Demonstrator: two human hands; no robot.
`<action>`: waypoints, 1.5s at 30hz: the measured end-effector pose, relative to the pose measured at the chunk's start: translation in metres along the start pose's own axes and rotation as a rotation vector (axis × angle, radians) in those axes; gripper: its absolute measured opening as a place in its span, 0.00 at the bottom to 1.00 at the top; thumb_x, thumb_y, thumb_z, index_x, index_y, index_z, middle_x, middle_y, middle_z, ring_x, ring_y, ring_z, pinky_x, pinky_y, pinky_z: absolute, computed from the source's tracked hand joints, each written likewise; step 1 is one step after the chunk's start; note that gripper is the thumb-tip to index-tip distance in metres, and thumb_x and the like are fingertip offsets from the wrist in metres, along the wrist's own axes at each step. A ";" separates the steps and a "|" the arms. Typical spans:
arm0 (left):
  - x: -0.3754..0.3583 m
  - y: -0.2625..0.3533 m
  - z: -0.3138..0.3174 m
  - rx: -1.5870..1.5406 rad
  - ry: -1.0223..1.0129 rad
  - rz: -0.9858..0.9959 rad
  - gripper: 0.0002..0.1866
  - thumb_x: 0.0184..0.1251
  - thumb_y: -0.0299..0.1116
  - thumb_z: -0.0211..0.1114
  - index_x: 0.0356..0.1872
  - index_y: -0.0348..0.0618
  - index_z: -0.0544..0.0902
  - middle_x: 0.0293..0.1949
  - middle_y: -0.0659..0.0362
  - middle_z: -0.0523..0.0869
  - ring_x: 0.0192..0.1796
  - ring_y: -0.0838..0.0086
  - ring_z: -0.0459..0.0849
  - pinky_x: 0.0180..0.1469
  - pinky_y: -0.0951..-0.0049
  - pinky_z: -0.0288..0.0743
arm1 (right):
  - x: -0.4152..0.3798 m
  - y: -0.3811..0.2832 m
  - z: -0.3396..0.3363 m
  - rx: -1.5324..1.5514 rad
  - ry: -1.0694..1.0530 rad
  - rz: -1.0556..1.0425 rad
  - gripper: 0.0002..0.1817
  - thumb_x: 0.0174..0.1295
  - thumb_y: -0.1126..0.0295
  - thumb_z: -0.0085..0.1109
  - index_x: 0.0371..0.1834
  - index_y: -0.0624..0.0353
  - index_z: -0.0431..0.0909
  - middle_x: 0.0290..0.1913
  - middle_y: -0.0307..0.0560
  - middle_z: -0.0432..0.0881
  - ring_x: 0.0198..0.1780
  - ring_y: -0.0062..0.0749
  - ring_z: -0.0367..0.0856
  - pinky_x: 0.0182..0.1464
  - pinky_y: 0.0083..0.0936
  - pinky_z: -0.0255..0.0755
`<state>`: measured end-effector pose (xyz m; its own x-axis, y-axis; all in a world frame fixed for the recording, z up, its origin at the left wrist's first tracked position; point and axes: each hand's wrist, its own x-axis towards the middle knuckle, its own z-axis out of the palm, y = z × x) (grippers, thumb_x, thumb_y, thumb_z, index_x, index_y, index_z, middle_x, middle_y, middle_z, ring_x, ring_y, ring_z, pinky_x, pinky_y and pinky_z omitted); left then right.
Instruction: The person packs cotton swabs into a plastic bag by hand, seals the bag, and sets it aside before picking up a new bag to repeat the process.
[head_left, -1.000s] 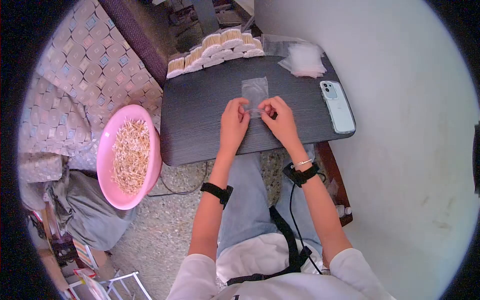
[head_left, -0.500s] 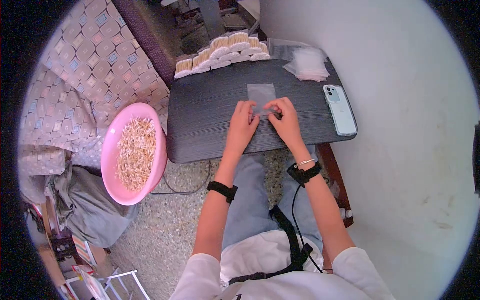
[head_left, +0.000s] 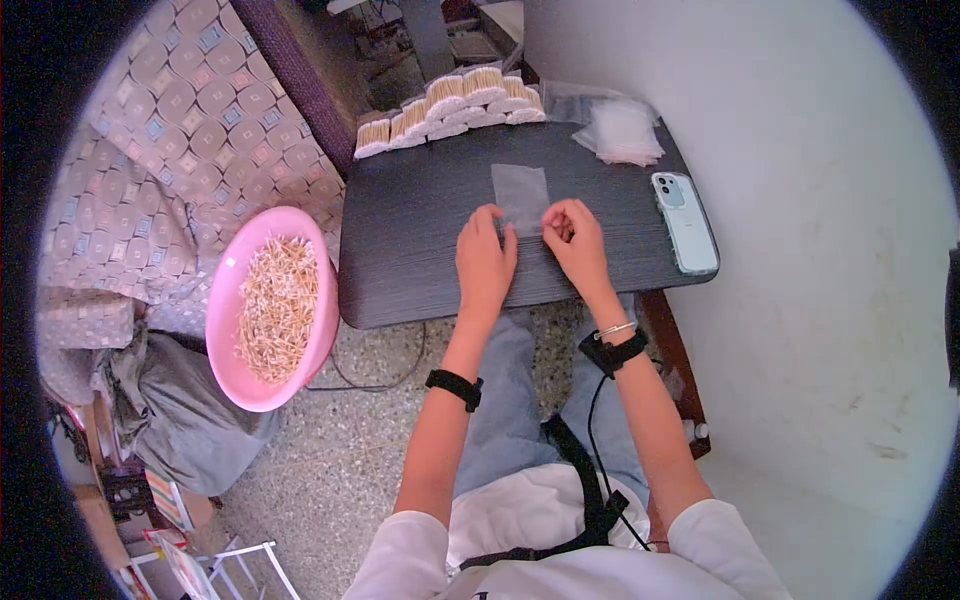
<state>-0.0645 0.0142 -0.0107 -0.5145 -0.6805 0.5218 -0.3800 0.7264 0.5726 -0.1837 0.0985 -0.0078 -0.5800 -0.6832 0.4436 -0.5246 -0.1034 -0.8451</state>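
A small clear plastic bag [head_left: 520,190] lies flat on the dark wood-grain table [head_left: 420,210], in front of me. My left hand [head_left: 485,262] is at the bag's lower left edge, its thumb and fingers apart, the fingertips close to the plastic. On the other side, my right hand [head_left: 577,240] has curled fingers and a thumb pinched at the bag's right edge. Nothing shows inside the bag.
Packed bundles of cotton swabs [head_left: 465,95] line the table's back edge. More clear bags [head_left: 622,130] are piled at the back right, near a phone [head_left: 686,225]. Left of the table, a pink basin [head_left: 222,330] holds loose swabs [head_left: 278,310]. A wall [head_left: 810,250] stands right.
My hands have moved slightly apart, the left to the bag's left side and the right to its right edge. More of the bag now shows between them. The view has shifted a little.
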 end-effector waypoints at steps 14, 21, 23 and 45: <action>0.001 -0.004 0.003 0.033 -0.103 0.053 0.19 0.61 0.29 0.61 0.53 0.42 0.71 0.35 0.48 0.82 0.40 0.51 0.80 0.43 0.54 0.71 | 0.000 -0.003 -0.003 0.051 -0.012 0.026 0.10 0.48 0.82 0.60 0.34 0.60 0.74 0.30 0.38 0.73 0.28 0.21 0.70 0.32 0.18 0.66; 0.004 0.000 -0.007 -0.054 -0.169 0.020 0.21 0.61 0.30 0.62 0.55 0.42 0.71 0.41 0.51 0.80 0.44 0.55 0.79 0.47 0.59 0.71 | 0.005 0.023 -0.005 0.192 -0.041 0.099 0.12 0.47 0.85 0.58 0.35 0.59 0.75 0.30 0.35 0.72 0.30 0.17 0.70 0.32 0.16 0.66; 0.003 0.000 -0.015 -0.136 -0.187 0.030 0.21 0.61 0.30 0.62 0.56 0.41 0.70 0.42 0.50 0.79 0.45 0.55 0.79 0.48 0.59 0.71 | 0.015 0.026 -0.015 0.236 -0.152 0.152 0.13 0.48 0.85 0.58 0.36 0.59 0.75 0.30 0.35 0.73 0.30 0.17 0.70 0.32 0.16 0.67; -0.023 -0.187 -0.297 1.171 -0.507 0.253 0.32 0.52 0.31 0.66 0.62 0.50 0.69 0.59 0.54 0.73 0.64 0.58 0.69 0.59 0.54 0.65 | 0.012 0.013 -0.039 -0.137 -0.191 -0.099 0.05 0.55 0.82 0.57 0.33 0.61 0.77 0.32 0.41 0.72 0.27 0.24 0.70 0.32 0.20 0.66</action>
<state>0.2465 -0.1348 0.0584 -0.8038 -0.5879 0.0908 -0.5392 0.6555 -0.5287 -0.2220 0.1168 -0.0019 -0.3999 -0.8001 0.4470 -0.6600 -0.0869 -0.7462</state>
